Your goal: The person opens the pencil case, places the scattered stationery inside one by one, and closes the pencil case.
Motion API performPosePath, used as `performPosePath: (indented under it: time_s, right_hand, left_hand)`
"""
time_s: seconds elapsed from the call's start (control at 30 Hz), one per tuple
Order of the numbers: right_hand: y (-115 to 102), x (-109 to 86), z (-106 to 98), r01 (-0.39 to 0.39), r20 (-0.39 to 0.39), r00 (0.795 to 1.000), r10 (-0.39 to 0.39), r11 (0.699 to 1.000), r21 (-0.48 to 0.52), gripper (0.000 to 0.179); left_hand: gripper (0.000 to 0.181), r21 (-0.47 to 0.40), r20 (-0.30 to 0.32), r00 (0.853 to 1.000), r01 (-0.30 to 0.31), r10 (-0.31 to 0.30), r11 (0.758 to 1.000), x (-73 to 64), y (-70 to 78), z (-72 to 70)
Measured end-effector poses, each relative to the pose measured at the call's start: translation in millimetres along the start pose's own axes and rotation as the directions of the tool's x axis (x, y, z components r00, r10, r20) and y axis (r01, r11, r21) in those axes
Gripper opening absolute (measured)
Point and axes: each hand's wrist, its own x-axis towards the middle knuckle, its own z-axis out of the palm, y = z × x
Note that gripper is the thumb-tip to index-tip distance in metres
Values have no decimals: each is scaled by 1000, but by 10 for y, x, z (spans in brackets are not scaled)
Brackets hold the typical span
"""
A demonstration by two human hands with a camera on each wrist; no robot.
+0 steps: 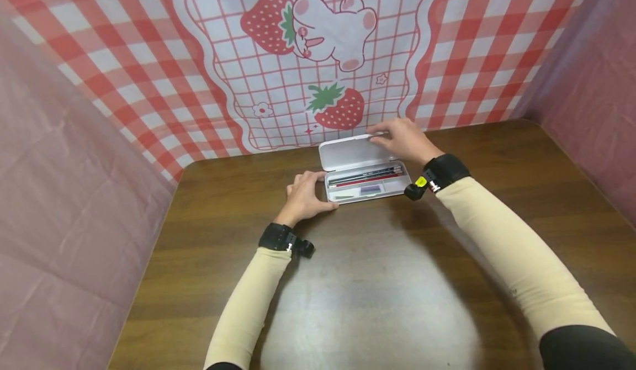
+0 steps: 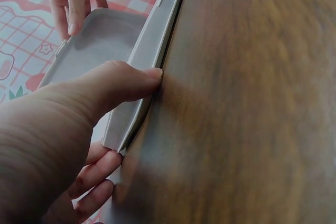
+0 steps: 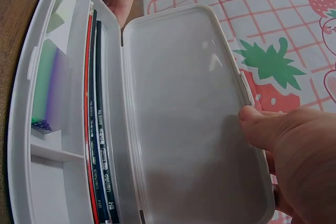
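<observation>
A white pencil case (image 1: 397, 185) lies on the table with its lid (image 1: 348, 152) raised at the back. My left hand (image 1: 303, 196) grips the case's left end, thumb at the front edge and fingers around the rear corner. My right hand (image 1: 404, 138) pinches the lid's upper edge between thumb and fingers; part of those fingers is hidden behind it. Inside, a red pencil (image 3: 88, 103) and dark HB pencils (image 3: 100, 124) lie lengthwise along the hinge side. The front compartments hold a green and purple block (image 3: 50, 82) and a pale green wedge-like piece (image 3: 63, 9).
The brown wooden table (image 1: 358, 281) stretches in front of the case. A red-and-white checked cloth with strawberries (image 1: 338, 107) hangs right behind it. Pink cloths (image 1: 74, 193) hang at both sides.
</observation>
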Motion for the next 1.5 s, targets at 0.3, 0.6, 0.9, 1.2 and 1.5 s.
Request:
performPosePath:
  time_s: [0.3, 0.6, 0.9, 1.2, 1.5]
  right_hand:
    - [-20, -58, -21, -2, 10, 1000, 2, 1000, 25, 31]
    - [-32, -202, -108, 33, 61, 998, -35, 999, 34, 22]
    - [2, -412, -14, 107, 103, 988, -111, 993, 44, 23]
    - [65, -608, 143, 221, 71, 973, -219, 975, -19, 22]
    - [66, -700, 255, 221, 101, 972, -214, 973, -67, 19]
  left_hand:
    - [92, -14, -5, 1000, -1, 1, 1000, -29, -31, 10]
    - [90, -6, -4, 1000, -18, 18, 1000, 5, -26, 43]
    - [88, -4, -17, 1000, -11, 11, 1000, 20, -29, 49]
    - [88, -4, -16, 1000, -9, 9, 1000, 16, -29, 27]
    - [93, -3, 0, 1000, -5, 5, 1000, 14, -38, 13]
